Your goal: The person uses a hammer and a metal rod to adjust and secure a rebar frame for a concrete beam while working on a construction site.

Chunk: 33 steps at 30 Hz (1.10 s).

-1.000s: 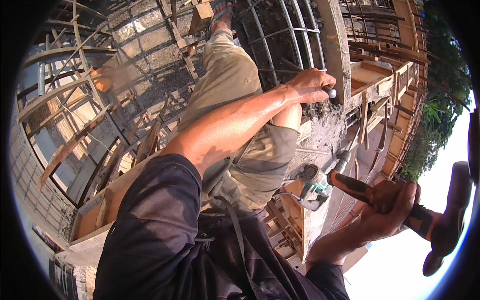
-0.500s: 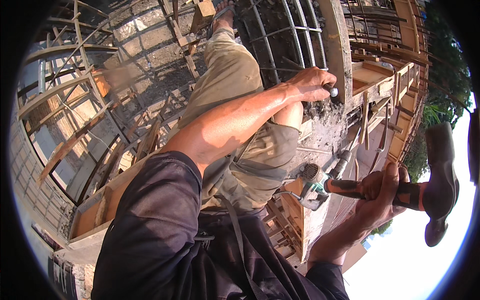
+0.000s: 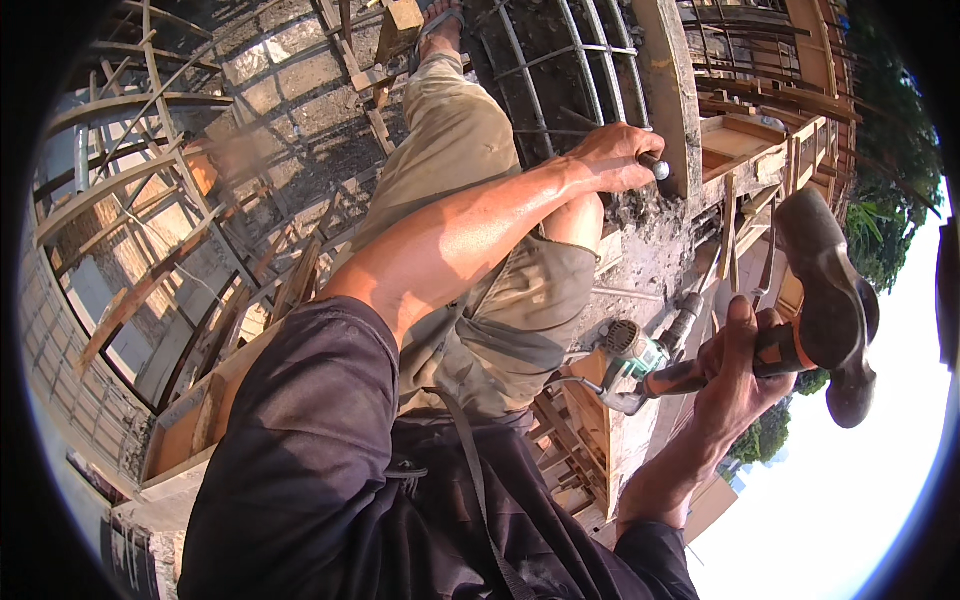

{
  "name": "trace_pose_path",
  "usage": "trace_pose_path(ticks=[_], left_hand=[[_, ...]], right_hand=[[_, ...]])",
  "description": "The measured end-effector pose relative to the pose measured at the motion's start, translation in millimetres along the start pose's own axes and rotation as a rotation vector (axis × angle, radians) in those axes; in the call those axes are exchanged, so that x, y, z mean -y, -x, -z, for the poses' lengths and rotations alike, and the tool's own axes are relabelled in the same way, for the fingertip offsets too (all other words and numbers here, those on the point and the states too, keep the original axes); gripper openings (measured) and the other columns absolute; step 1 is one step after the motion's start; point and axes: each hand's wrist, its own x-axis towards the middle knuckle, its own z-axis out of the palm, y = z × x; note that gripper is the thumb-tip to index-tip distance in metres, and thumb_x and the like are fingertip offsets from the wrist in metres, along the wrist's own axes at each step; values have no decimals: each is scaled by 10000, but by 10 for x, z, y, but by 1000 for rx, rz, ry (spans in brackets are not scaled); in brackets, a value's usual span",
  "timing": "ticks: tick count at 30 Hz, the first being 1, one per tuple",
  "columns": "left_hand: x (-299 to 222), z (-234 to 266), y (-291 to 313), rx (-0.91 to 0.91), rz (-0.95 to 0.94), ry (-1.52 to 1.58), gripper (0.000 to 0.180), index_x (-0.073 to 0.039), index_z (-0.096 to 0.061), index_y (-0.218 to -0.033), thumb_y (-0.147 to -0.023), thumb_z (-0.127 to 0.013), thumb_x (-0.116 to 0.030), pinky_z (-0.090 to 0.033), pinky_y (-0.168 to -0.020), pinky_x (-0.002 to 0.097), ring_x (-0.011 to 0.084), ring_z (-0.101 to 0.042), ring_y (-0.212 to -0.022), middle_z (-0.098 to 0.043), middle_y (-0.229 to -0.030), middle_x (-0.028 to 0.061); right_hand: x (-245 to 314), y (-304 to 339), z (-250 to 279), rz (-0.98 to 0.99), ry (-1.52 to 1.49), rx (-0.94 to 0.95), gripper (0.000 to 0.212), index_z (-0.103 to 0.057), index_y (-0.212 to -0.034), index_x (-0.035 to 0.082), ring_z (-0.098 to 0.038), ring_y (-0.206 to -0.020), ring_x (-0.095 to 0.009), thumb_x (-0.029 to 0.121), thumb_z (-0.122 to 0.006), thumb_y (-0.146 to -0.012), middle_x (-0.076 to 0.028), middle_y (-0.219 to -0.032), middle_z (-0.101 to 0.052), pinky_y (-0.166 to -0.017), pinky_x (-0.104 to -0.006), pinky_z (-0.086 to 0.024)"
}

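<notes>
My left hand [image 3: 622, 158] is closed around a round-ended metal bar [image 3: 660, 170]; its rounded end sticks out past the thumb side. The fist hides most of the bar, near rough concrete [image 3: 650, 225] and beside steel rebar [image 3: 585, 65]. On the right, my right hand [image 3: 742, 365] grips a hammer [image 3: 825, 290] by its black and orange handle. The dark steel head is raised, apart from the bar. A green and grey power drill [image 3: 635, 360] lies on the concrete between my right hand and my knee.
My leg [image 3: 465, 130] stretches forward beside the rebar cage, with a sandalled foot at the far end. A timber board [image 3: 668, 90] edges the cage. Wooden formwork [image 3: 745, 145] stands at right, and scaffold poles [image 3: 130, 100] cross the lower ground at left. A blurred orange shape [image 3: 203, 170] is there.
The hammer in my right hand has swung up and to the left, its head nearer the bar. My left hand has shifted slightly up and left with the bar.
</notes>
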Motion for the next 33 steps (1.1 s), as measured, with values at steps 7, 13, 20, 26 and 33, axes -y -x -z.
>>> trace_pose_path(ticks=[7,13,20,26,33], left_hand=[[27,-52,-13,65,-44,-37,126,-17,-587,-800,-705,-653,-65,-448,-601,397,304,-605,-643,-602,-698,167],[76,-49,12,38,-30,-29,195,-49,-643,-875,-693,-683,-106,-480,-642,415,327,-657,-733,-660,-771,150],[19,-20,10,4,-4,-31,176,-60,-655,-863,-706,-678,-136,-488,-633,425,326,-659,-726,-662,-756,132],[173,-60,-69,-26,-118,-20,211,-60,-644,-852,-718,-744,-190,-495,-645,415,319,-662,-724,-655,-754,124],[-8,0,27,23,20,-65,296,-47,-590,-838,-713,-788,-228,-472,-681,403,280,-647,-759,-623,-761,143]], right_hand=[[-702,-241,-258,250,-144,113,277,-464,-709,58,-356,-469,-90,149,-571,-948,9,-526,-395,-468,-285,-325],[-661,-169,-270,-208,422,376,316,-589,-697,1,-420,-595,-94,244,-684,-874,15,-597,-491,-557,-316,-386],[13,-226,440,282,-546,116,379,-372,-637,122,-289,-417,-55,169,-542,-973,48,-493,-302,-407,-233,-266],[-950,-350,-467,-6,477,371,260,-617,-732,-49,-485,-570,-97,176,-657,-855,-64,-541,-552,-571,-341,-444],[-442,-69,-222,-192,238,305,287,-611,-706,37,-415,-449,-62,226,-704,-902,25,-535,-510,-431,-261,-332]])
